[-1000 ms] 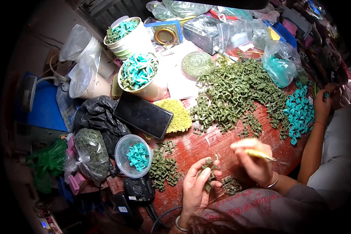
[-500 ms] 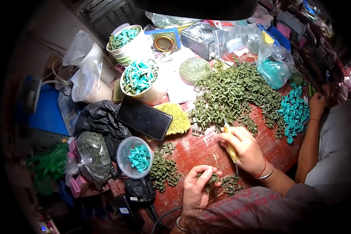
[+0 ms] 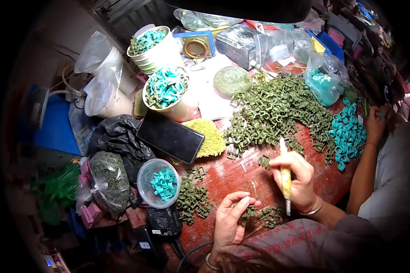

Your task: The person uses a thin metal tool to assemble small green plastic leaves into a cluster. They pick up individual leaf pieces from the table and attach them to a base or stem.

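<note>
Work on these small pieces looks far from finished: a broad heap of olive-green, ring-like pieces point(image 3: 278, 109) lies loose across the red wooden table point(image 3: 223, 179), and you have a smaller pile of green, bar-linked pieces point(image 3: 193, 202) beside the clear round plastic tub point(image 3: 145, 182). Which piles you have already handled, I cannot tell; the white plastic bucket point(image 3: 187, 108) brimming with mixed turquoise and green pieces may be a done share, though that is only a guess. Your left hand point(image 3: 231, 214) pinches a small dark-green cluster point(image 3: 248, 214) between thumb and fingers, just beside a little dark-green pile point(image 3: 271, 217) close to your body. Your right hand point(image 3: 299, 179) grasps a slim yellow pen-shaped tool point(image 3: 285, 179) with pale ends, held apart from the cluster, one end pointing toward the broad heap and the other back toward you. The cluster looks matt and knobbly, much like the nearby pieces; your fingers cover a good part of it, so its full shape and count stay hidden.
</note>
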The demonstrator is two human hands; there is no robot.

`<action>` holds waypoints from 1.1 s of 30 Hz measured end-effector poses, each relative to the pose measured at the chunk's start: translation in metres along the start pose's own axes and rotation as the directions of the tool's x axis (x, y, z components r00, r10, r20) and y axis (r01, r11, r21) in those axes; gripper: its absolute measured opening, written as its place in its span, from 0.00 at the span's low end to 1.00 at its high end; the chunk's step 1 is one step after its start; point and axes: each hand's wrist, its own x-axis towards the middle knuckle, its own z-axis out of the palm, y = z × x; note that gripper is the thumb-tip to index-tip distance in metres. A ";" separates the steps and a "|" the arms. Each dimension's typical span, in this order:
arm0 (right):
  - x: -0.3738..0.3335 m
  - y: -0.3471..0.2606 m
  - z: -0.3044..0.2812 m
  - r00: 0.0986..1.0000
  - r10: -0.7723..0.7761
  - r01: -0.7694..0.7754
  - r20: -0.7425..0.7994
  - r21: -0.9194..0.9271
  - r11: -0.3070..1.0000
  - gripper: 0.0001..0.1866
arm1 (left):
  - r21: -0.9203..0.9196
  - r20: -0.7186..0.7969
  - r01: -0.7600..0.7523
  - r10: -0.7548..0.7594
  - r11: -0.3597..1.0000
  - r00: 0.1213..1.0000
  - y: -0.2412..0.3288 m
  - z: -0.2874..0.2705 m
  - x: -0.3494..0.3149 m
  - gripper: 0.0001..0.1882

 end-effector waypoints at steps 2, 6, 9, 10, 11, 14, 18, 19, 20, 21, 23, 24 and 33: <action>-0.006 -0.007 0.001 0.956 0.242 -0.286 0.168 0.325 0.901 0.09 | 0.018 -0.010 -0.005 0.006 1.000 1.000 -0.001 0.002 0.000 0.10; -0.010 -0.009 -0.002 0.956 0.158 -0.245 0.247 0.376 0.894 0.09 | 0.069 0.007 -0.002 0.001 0.998 1.000 0.000 0.006 0.001 0.15; -0.002 -0.015 -0.009 0.962 -0.188 0.143 0.196 0.222 0.964 0.12 | 0.087 0.074 -0.010 0.004 0.996 0.997 -0.001 0.005 0.000 0.16; -0.004 -0.012 -0.007 0.939 -0.291 0.260 0.183 0.175 0.950 0.09 | 0.055 0.054 -0.021 0.018 0.998 0.998 -0.001 0.008 -0.001 0.16; -0.004 -0.013 -0.007 0.918 -0.332 0.298 0.217 0.176 0.938 0.07 | 0.023 0.033 -0.032 0.031 0.999 0.999 0.000 0.010 -0.002 0.16; -0.004 -0.013 -0.009 0.887 -0.371 0.336 0.275 0.166 0.927 0.07 | 0.021 0.043 -0.033 0.032 0.999 0.999 0.001 0.011 -0.002 0.16; -0.005 -0.012 -0.007 0.877 -0.379 0.323 0.296 0.222 0.920 0.09 | -0.038 0.077 -0.022 0.025 0.999 0.997 -0.003 -0.001 0.000 0.16; -0.006 -0.012 -0.007 0.877 -0.377 0.318 0.300 0.227 0.921 0.09 | -0.039 0.079 -0.021 0.024 0.999 0.997 -0.003 0.000 0.000 0.16; -0.006 -0.014 -0.008 0.876 -0.376 0.318 0.301 0.225 0.921 0.09 | -0.030 0.072 -0.031 0.033 0.999 0.997 -0.002 0.002 -0.001 0.16; -0.006 -0.015 -0.008 0.874 -0.378 0.315 0.306 0.234 0.920 0.09 | -0.021 0.064 -0.042 0.043 0.999 0.997 -0.002 0.004 -0.001 0.16; -0.005 -0.015 -0.008 0.871 -0.379 0.312 0.312 0.243 0.918 0.09 | -0.011 0.068 -0.041 0.042 0.999 0.997 0.001 0.007 -0.001 0.16; -0.005 -0.014 -0.007 0.867 -0.392 0.318 0.308 0.263 0.911 0.10 | -0.001 0.070 -0.040 0.040 0.999 0.997 0.001 0.007 -0.002 0.15; -0.007 -0.019 -0.015 0.947 -0.195 0.167 0.254 0.130 0.977 0.24 | -0.028 0.077 -0.030 0.033 0.999 0.997 0.002 0.003 -0.002 0.16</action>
